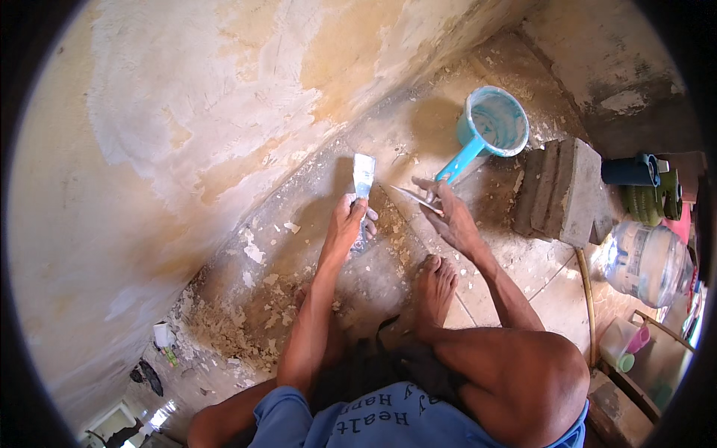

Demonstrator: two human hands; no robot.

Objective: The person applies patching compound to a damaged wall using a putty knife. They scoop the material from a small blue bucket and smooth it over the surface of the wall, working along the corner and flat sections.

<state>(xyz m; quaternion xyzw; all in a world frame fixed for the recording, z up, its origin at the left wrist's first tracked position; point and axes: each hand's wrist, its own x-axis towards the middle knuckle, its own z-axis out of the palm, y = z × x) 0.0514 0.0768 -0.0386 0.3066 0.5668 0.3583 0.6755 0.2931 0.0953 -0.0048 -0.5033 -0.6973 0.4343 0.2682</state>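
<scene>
My left hand [348, 224] is closed round the dark handle of a putty knife [364, 173], its pale, smeared blade pointing up toward the wall. In my right hand [454, 216] is a second flat tool, a thin metal blade [407, 193] that sticks out to the left between the fingers; its handle is hidden. A light-blue dipper [468, 155], coated inside with white paste, is just beyond my right hand. Its handle end meets my fingers, and I cannot tell whether they grip it.
The patchy wall [224, 97] rises at the left. Paint flakes [224, 328] litter the tiled floor [553, 280] along its base. Concrete blocks [567, 194] stand at the right, near a large clear water bottle [648, 261], a dark-blue mug [627, 170] and a stick [586, 299]. My bare foot [437, 291] is below the hands.
</scene>
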